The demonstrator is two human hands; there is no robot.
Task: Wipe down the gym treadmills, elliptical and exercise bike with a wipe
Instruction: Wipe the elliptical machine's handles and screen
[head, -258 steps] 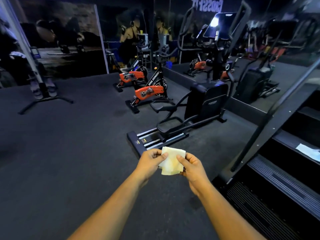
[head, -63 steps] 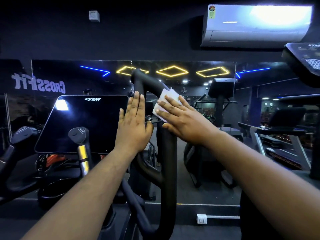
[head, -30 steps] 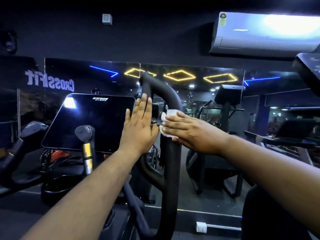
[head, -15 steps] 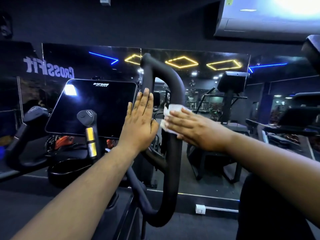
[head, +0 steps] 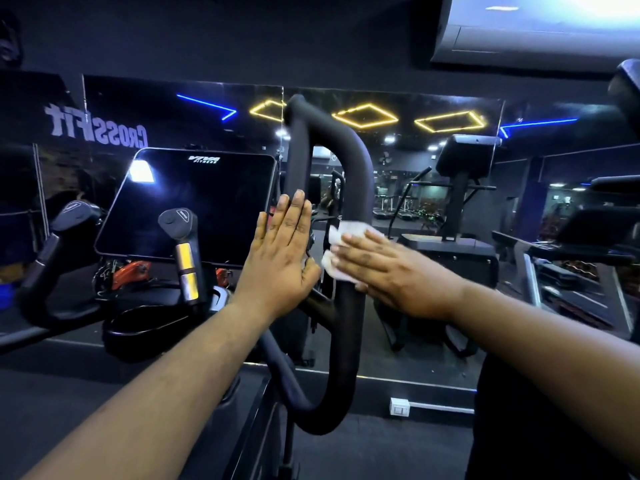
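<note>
Just right of the frame's centre, my right hand (head: 391, 271) lies flat with fingers straight, pressing the white wipe (head: 341, 251) against the right-hand limb of the black loop handle (head: 349, 306) of the elliptical; the wipe shows only as a crumpled edge past my fingertips. My left hand (head: 282, 258) stands just left of centre, fingers straight and close together, palm against the loop's left-hand limb, steadying it as far as I can judge. I read the step as the elliptical's handle being wiped, with the wipe about midway along that right limb. The next move, to my mind, calls for sliding the wipe along the tube toward the lower bend near the bottom centre, or up over the top curve, keeping flat pressure so the cloth does not bunch or slip off the rounded bar. The dark console screen (head: 187, 206) sits at centre left, touching or almost touching my left fingers, so there is little room that way; a short grip with a yellow band (head: 185, 258) stands below it. Open space lies inside the loop between my two hands and to the right of the handle, where the mirror wall (head: 450, 109) reflects other machines. Whether the bar's far side is already clean I cannot tell.
</note>
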